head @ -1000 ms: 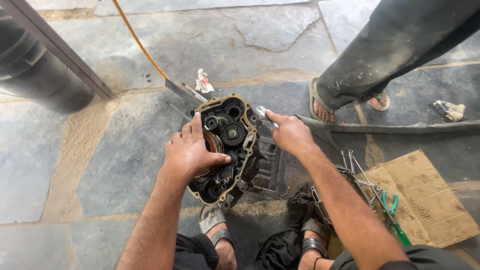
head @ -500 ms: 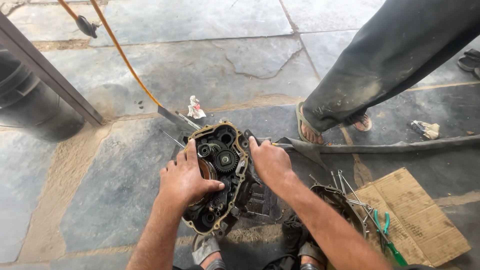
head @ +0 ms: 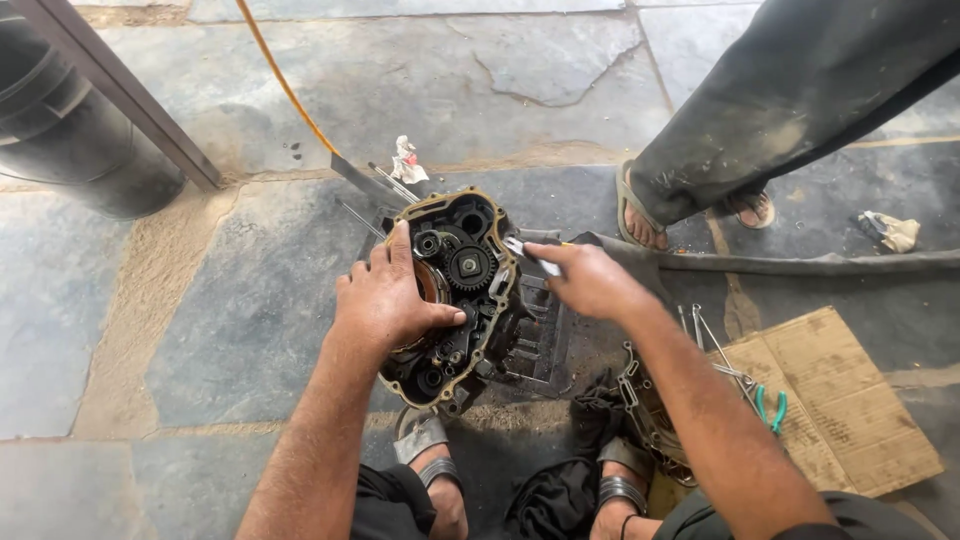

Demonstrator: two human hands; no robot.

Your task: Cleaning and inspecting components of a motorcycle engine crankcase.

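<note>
At frame centre, the left hand lies spread on the heavy, rigid, oily engine case, best gripped by its rim, while right hand pinches a small metal tool.

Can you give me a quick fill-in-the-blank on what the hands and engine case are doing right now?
1. The left hand rests on the open engine case, which stands on the stone ____.
2. The right hand holds a slim metal tool at the case's ____ edge.
3. The green-handled pliers lie on the ____.
4. Another person's sandalled foot stands ____ the case.

Missing words: floor; right; cardboard; beyond
</note>
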